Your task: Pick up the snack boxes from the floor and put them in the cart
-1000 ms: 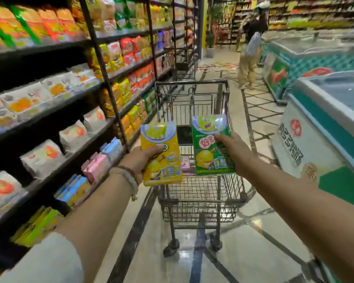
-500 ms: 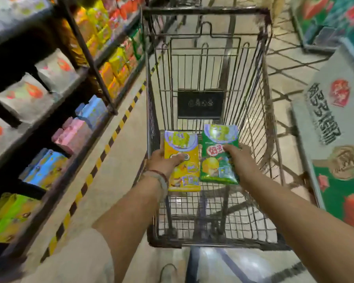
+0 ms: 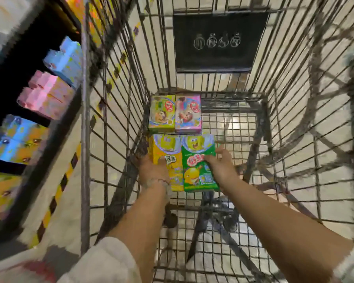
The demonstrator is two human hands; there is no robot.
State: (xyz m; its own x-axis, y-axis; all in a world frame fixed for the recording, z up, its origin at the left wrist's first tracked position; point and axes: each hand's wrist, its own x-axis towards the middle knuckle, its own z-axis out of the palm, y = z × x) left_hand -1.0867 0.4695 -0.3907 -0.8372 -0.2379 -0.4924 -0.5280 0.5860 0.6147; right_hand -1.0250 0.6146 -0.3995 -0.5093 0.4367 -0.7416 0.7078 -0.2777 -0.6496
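My left hand (image 3: 154, 170) has its fingers clamped on the long edge of the flat yellow cardboard snack box (image 3: 168, 158), and my right hand (image 3: 221, 166) pinches the flat green cardboard snack box (image 3: 198, 166) the same way, both low over the floor of the wire shopping cart (image 3: 284, 180). I judge these cartons light and stiff but crushable, so the side edges are the place to grip. At twelve o'clock from them a lime-green box (image 3: 161, 114) touches a pink box (image 3: 188, 114) on the mesh; motion blur smears the shelf cartons at nine o'clock, and I cannot tell whether my boxes have touched down.
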